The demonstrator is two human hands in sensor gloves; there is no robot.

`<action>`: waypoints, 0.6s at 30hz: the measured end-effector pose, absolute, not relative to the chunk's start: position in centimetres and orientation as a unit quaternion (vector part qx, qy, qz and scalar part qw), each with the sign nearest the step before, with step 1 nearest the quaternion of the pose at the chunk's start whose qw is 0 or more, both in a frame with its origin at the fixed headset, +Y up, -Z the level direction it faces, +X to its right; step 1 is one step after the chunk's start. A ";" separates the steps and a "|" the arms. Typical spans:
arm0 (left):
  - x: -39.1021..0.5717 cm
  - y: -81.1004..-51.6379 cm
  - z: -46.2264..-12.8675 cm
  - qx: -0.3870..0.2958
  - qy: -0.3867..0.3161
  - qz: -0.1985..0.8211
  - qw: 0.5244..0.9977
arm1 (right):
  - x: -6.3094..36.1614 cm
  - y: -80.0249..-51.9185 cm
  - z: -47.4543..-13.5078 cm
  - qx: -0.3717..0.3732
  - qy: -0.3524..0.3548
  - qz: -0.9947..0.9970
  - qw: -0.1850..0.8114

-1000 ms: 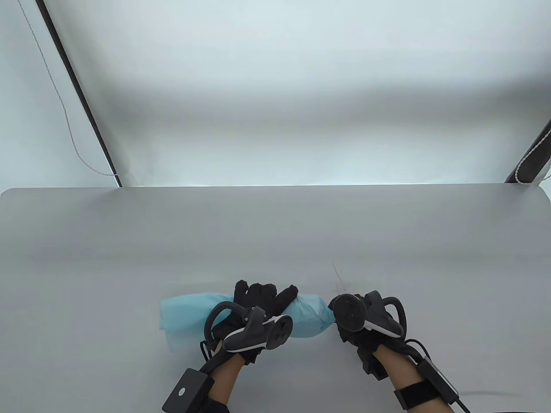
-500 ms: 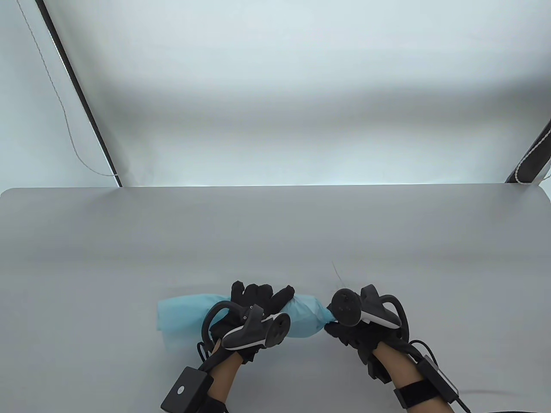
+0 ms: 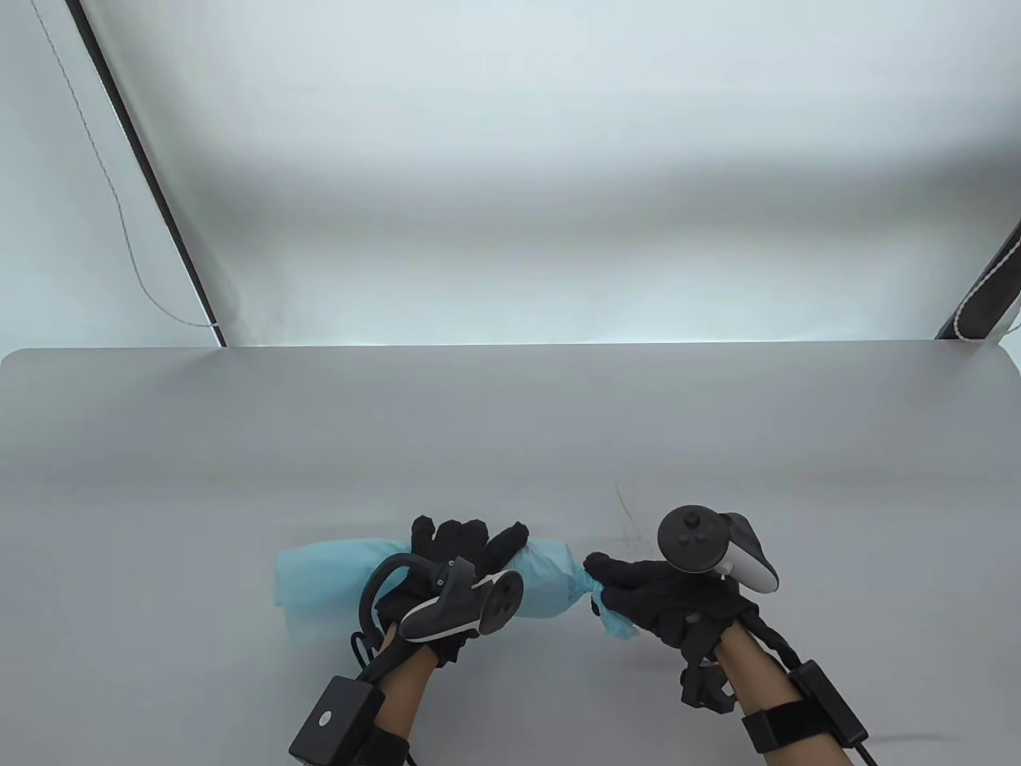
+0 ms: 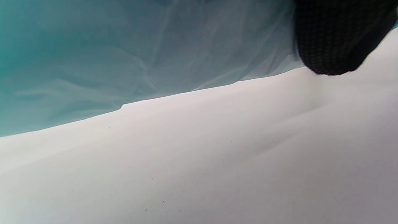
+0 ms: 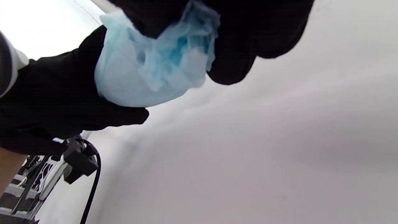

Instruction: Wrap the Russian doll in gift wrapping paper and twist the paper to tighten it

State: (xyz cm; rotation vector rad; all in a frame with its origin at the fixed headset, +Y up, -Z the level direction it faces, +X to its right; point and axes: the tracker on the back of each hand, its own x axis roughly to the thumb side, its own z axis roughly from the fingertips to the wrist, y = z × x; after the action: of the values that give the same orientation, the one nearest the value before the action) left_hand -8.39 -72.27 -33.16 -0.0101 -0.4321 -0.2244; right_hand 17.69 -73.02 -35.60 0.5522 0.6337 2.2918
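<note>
While pinned at its middle under the left hand (image 3: 451, 570), twisted at one end between the fingers (image 3: 606, 568) of the right hand (image 3: 666, 594).

Lying lengthwise near the front edge of the grey worktop (image 3: 510, 431): a light-blue paper bundle (image 3: 542, 586), doll inside not visible. Left fingers (image 3: 459, 542) curled over the top, gripping the wrapped bulge; loose paper open and untwisted to the left. Right fingers clenched on the gathered paper tail (image 5: 155, 71), narrow neck just beside the bulge, crumpled end sticking out below the glove. Trackers strapped to the backs of both hands.
</note>
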 end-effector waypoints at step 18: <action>-7.5 -71.7 -32.8 0.005 -0.237 -0.121 0.964 | 15.9 -74.0 -35.3 0.135 0.167 0.969 0.123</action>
State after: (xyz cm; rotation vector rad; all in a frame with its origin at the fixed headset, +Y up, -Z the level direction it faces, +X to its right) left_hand -7.46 -71.74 -32.76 0.0096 -0.4804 -0.2458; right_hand 15.88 -73.96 -35.29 0.3938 0.4858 2.8264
